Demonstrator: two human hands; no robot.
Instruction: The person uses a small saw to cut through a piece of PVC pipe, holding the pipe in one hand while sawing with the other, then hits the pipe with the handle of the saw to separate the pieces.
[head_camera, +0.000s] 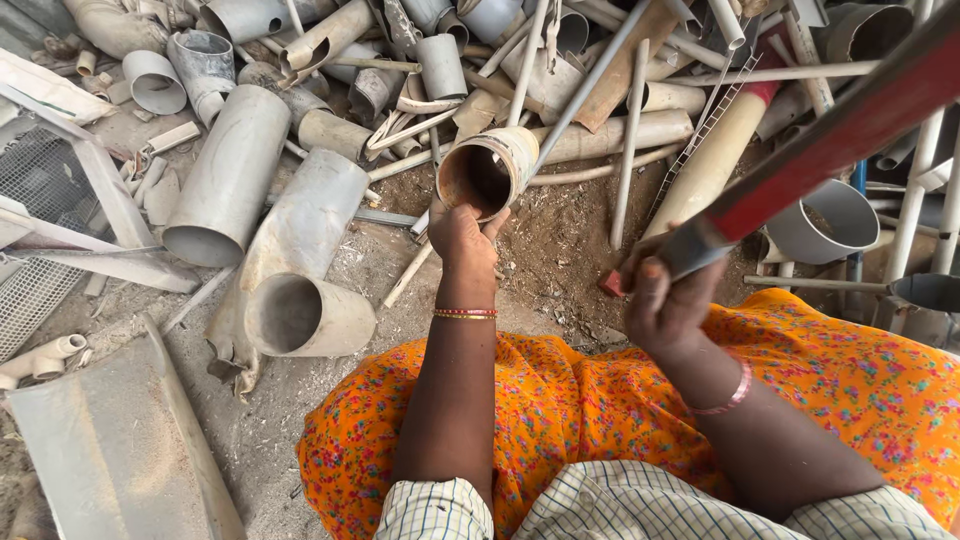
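The left hand (462, 235) is closed on the lower rim of a short, dirty cream plastic pipe piece (492, 168), thumb on the outside and fingers curled over the edge, so the open mouth faces the camera. The pipe piece sits at about twelve o'clock from that hand, resting among the scrap just beyond the bare dirt floor (560, 250). The right hand (665, 300) is wrapped tight around the lower end of a long red-painted metal bar with a grey tip (820, 145), which slants up toward two o'clock and out of frame.

The grip on the pipe is at the rim only, so a blow or a pull could twist it out of the fingers. The fingers lie on the very edge of the piece; if the bar comes down near the mouth they would be struck first. Brittle old plastic may also split and leave sharp edges against the palm.

At nine to eleven o'clock lie large grey plastic pipe sections (300, 230); thin white rods (628, 140) cross the heap at one o'clock and could catch the bar. The orange flowered cloth (580, 400) over the lap lies close beneath both hands.
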